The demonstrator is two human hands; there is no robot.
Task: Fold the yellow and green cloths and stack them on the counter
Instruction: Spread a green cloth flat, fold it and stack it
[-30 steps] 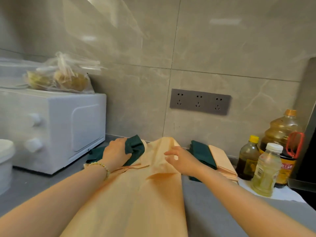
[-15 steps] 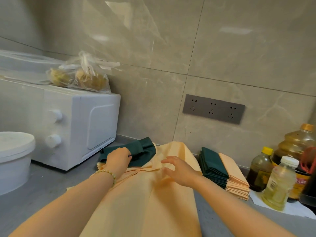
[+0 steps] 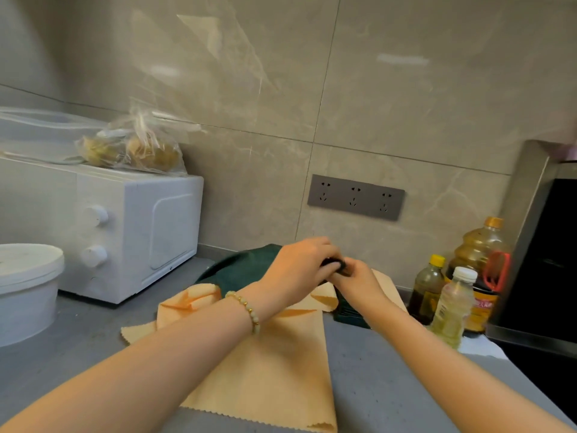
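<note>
A yellow cloth lies folded lengthwise on the grey counter, with another crumpled yellow cloth at its far left. A dark green cloth lies behind them. My left hand and my right hand meet above the far end of the yellow cloth, both pinching an edge of the green cloth. A stack of folded green and yellow cloths sits behind my right hand, mostly hidden.
A white microwave with a bag of produce on top stands at the left, a white tub beside it. Oil bottles and a clear bottle stand at the right by a dark appliance.
My left hand moved right with the green cloth's edge and my right hand rose to meet it. The yellow cloth now lies flat. The view shifted.
</note>
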